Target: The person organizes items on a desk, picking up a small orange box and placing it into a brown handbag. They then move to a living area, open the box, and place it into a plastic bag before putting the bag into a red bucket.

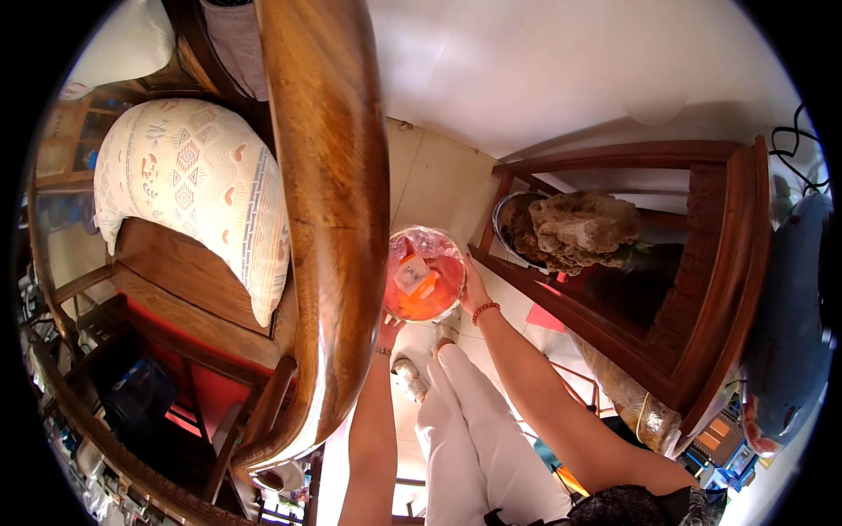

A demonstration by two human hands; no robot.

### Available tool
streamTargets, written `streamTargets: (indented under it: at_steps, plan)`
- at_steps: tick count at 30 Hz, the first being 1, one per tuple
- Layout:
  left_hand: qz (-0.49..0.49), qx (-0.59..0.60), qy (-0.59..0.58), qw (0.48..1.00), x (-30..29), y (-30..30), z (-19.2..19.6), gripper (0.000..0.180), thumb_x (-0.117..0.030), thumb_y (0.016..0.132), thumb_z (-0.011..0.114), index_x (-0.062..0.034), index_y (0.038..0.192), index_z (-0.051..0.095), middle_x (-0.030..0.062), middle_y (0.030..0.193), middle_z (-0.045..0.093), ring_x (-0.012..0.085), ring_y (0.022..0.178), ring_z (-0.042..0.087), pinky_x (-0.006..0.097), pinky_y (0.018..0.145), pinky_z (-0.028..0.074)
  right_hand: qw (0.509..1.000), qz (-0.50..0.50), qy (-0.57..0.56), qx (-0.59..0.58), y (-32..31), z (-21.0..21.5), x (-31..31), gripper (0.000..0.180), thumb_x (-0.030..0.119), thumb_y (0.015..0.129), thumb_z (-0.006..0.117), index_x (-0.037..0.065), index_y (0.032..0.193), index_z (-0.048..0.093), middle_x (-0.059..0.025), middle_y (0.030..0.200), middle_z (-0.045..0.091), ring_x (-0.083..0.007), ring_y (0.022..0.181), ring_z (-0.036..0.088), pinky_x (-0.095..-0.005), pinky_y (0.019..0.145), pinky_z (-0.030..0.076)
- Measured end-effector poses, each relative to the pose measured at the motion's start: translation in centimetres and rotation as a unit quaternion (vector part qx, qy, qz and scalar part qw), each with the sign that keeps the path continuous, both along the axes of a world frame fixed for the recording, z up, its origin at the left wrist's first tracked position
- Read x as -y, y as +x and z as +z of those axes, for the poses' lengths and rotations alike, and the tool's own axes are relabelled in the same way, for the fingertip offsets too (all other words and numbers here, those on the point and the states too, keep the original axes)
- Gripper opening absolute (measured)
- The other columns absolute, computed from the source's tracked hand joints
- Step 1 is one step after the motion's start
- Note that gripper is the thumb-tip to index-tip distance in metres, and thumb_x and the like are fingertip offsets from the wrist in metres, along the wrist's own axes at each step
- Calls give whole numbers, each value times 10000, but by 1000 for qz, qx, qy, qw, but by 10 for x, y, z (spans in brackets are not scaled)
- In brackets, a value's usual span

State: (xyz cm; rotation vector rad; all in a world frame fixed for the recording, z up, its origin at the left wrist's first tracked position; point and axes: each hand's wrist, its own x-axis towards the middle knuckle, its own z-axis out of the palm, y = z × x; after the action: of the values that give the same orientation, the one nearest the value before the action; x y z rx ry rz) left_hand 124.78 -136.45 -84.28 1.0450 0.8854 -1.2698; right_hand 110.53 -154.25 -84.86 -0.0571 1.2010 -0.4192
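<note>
In front of me I hold a round basket (459,302) lined with clear crinkled plastic over a pink-red inside. An orange and white packet (410,274) and other orange pieces lie in it. My right hand (474,288) grips the basket's right side, the thumb near its rim; a red bead bracelet is round that wrist. At the lower left edge my left hand (390,332) supports the basket from below. Part of that hand is hidden by the basket and by the curved wooden armrest (331,219) beside it.
A wooden chair with a patterned cream cushion (197,175) stands on the left. To the right, a dark wooden stand (614,351) holds a rough brown rock (588,230) in a round dish. A white wall (561,79) is ahead, and tiled floor (443,180) lies between.
</note>
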Motion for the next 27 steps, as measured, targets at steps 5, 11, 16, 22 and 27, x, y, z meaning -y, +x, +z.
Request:
streamTargets:
  at_steps: [5, 11, 16, 22, 27]
  plan:
    - [-123, 62, -46, 989, 67, 39, -11, 722, -570, 813, 555, -172, 1371, 328, 93, 1350, 366, 312, 1235, 354, 515, 1014, 300, 989, -125, 72, -13, 0, -2, 28, 436, 421, 936, 434, 61, 1159, 538, -74, 1142, 595, -208, 1049, 569, -365, 933, 455]
    - [-150, 174, -16, 973, 156, 32, -4, 549, -438, 863, 559, -167, 1313, 401, 48, 1239, 465, 201, 1142, 409, 457, 959, 349, 976, -207, -58, -13, 32, 8, 82, 435, 335, 894, 532, 89, 1250, 491, -65, 1330, 449, -228, 1225, 408, -426, 1036, 296]
    - [-263, 228, 12, 937, 34, -36, 1, 423, -329, 892, 494, -70, 1226, 499, 56, 1047, 555, 165, 910, 499, 347, 807, 417, 990, -50, -119, -55, 32, 84, 31, 563, 389, 879, 516, 213, 1391, 360, 67, 1496, 211, -211, 1393, 87, -468, 1098, 37]
    - [-109, 3, 84, 990, -131, -120, 176, 269, -308, 860, 536, -116, 1045, 571, 18, 936, 640, 147, 820, 588, 322, 719, 464, 977, 166, -57, -123, -75, 184, -81, 331, 269, 874, 554, 77, 1143, 549, -61, 1016, 596, -189, 924, 590, -318, 788, 498]
    - [-114, 92, 113, 983, -207, -86, 329, 319, -213, 879, 513, -92, 1173, 541, 69, 1054, 629, 182, 957, 598, 326, 830, 468, 890, 435, 27, -137, -100, 282, -146, 323, 255, 825, 629, 75, 1088, 580, -109, 958, 637, -224, 856, 635, -332, 738, 506]
